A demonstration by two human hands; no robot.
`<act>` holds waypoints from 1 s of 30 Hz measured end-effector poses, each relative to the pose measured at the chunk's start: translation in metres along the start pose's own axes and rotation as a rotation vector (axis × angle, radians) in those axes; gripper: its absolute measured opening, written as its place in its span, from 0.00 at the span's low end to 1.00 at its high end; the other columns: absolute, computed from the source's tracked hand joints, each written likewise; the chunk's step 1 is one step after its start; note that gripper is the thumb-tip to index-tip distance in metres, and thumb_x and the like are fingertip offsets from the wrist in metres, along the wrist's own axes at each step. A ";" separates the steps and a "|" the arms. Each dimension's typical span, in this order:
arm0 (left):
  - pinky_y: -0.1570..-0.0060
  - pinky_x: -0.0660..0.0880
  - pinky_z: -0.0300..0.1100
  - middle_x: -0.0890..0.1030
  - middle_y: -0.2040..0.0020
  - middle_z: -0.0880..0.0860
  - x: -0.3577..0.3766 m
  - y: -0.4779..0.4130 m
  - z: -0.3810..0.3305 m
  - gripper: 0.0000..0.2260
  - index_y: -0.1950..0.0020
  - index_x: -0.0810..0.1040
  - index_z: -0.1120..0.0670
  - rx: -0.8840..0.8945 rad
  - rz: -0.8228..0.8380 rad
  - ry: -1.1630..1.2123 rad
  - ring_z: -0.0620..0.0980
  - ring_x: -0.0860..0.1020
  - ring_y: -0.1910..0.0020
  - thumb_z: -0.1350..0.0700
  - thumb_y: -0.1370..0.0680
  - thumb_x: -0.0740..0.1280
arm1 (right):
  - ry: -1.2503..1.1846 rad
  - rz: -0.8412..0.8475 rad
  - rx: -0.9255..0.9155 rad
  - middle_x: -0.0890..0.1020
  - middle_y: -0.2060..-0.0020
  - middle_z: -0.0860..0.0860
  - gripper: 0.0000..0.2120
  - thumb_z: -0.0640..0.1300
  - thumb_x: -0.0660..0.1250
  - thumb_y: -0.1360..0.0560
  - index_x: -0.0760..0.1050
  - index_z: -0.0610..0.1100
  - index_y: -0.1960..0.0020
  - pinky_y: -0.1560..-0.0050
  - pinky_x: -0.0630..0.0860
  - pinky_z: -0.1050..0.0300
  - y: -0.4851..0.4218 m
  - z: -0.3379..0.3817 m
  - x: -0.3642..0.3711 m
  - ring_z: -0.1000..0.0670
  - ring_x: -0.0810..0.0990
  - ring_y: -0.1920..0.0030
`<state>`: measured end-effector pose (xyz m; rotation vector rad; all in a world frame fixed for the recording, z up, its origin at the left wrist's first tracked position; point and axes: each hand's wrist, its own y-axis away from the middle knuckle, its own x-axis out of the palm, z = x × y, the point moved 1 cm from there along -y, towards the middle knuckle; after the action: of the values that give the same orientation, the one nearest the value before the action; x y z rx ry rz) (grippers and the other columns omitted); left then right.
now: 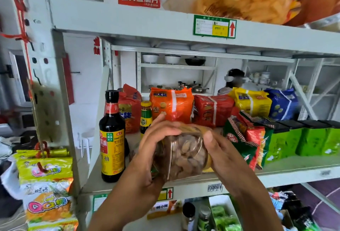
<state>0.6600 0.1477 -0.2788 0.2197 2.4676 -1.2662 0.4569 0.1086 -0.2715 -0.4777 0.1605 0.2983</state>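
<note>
A clear plastic jar of brown nuts [184, 154] lies tilted on its side over the front of the middle shelf [287, 173]. My left hand [152, 146] grips its base end, fingers curled over the top. My right hand [222, 152] holds the lid end, thumb pressed against the jar. Whether the jar touches the shelf board I cannot tell.
A dark soy sauce bottle [112, 138] and a small green-labelled bottle [146, 117] stand left of the jar. Noodle packs [172, 104] line the back; snack bags [246, 138] and green packs [298, 142] sit right. A person [233, 81] stands behind the shelving.
</note>
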 end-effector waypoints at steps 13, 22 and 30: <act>0.41 0.79 0.38 0.78 0.30 0.40 0.006 0.004 -0.004 0.43 0.22 0.63 0.34 -0.345 -0.023 0.559 0.44 0.77 0.31 0.43 0.32 0.81 | 0.026 -0.171 -0.175 0.83 0.39 0.51 0.26 0.62 0.67 0.28 0.76 0.59 0.31 0.48 0.85 0.50 0.010 0.018 0.000 0.47 0.86 0.43; 0.45 0.83 0.53 0.76 0.31 0.48 0.011 0.006 -0.009 0.42 0.29 0.70 0.44 -0.127 -0.270 0.134 0.55 0.77 0.32 0.71 0.35 0.81 | 0.091 -0.104 -0.086 0.85 0.41 0.52 0.30 0.74 0.65 0.29 0.75 0.62 0.31 0.43 0.80 0.53 0.009 0.017 0.001 0.52 0.84 0.42; 0.34 0.77 0.59 0.56 0.18 0.38 0.004 0.005 -0.015 0.43 0.25 0.67 0.40 -0.061 -0.148 0.070 0.50 0.63 0.20 0.61 0.33 0.83 | 0.031 -0.135 -0.071 0.85 0.47 0.51 0.37 0.81 0.65 0.36 0.77 0.59 0.35 0.44 0.83 0.41 0.011 0.018 0.008 0.50 0.86 0.47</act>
<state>0.6541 0.1626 -0.2766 0.0675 2.6199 -1.2586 0.4629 0.1286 -0.2624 -0.5609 0.1473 0.1646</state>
